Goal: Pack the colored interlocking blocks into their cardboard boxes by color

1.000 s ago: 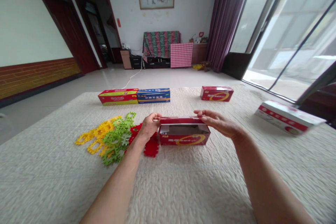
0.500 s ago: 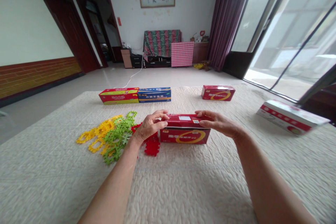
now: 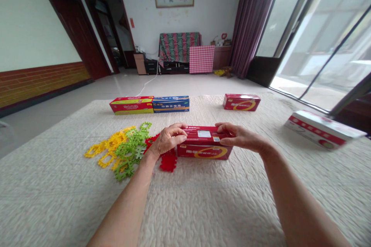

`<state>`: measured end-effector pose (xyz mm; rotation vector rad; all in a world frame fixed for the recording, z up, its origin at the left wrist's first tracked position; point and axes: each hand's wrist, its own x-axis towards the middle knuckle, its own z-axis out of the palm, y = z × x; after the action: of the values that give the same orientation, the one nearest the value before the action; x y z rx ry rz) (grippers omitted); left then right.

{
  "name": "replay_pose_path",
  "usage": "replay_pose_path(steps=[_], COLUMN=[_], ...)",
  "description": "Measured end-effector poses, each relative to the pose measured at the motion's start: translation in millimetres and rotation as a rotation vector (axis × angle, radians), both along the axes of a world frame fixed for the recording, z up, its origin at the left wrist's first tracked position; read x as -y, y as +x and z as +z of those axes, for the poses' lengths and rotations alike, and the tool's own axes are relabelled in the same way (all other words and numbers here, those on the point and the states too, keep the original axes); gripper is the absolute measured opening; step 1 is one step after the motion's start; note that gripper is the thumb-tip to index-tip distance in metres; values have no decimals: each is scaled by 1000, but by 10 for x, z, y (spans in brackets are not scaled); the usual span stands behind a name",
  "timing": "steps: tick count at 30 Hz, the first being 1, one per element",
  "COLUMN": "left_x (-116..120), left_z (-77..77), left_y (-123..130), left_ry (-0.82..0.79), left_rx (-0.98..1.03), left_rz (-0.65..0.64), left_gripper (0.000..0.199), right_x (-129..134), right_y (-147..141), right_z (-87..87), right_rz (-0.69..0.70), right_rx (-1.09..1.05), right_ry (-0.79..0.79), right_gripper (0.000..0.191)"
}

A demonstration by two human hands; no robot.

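A red box (image 3: 204, 152) with a yellow ring on its front rests on the cream quilted cover, its red top flap lying nearly flat. My left hand (image 3: 170, 139) grips the left end of the top, thumb and fingers on the flap. At the right end, my right hand (image 3: 240, 136) holds the flap in the same way, thumb at the front edge. Red plastic pieces (image 3: 168, 162) lie just left of the box, partly behind my left hand. Beside them are green pieces (image 3: 130, 148) and yellow pieces (image 3: 108, 159) in a loose heap.
Farther back on the quilted cover (image 3: 203, 208) stand a red and yellow-green box (image 3: 131, 105), a blue box (image 3: 171, 104) touching it, and another red box (image 3: 241, 102). A white and red box (image 3: 323, 129) lies at the right.
The top flap of the red box has come down at its front edge, and the dark gap under it has narrowed. Both hands have stayed on it, moving only slightly.
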<state>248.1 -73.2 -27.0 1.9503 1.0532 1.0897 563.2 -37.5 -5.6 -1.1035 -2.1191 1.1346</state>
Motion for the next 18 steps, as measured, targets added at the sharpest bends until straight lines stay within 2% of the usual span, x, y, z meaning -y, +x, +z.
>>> replay_pose_path(steps=[9, 14, 18], left_x=[8, 11, 9], left_z=[32, 29, 17], left_y=[36, 59, 84], left_ry=[58, 88, 111], left_rx=[-87, -67, -73], left_rz=[49, 71, 100], left_gripper=[11, 9, 10], right_x=[52, 56, 50], right_y=[-41, -135, -230], right_z=[97, 53, -8], right_rz=[42, -34, -92], right_rx=[140, 95, 51], right_ry=[92, 175, 176], right_gripper=[37, 30, 27])
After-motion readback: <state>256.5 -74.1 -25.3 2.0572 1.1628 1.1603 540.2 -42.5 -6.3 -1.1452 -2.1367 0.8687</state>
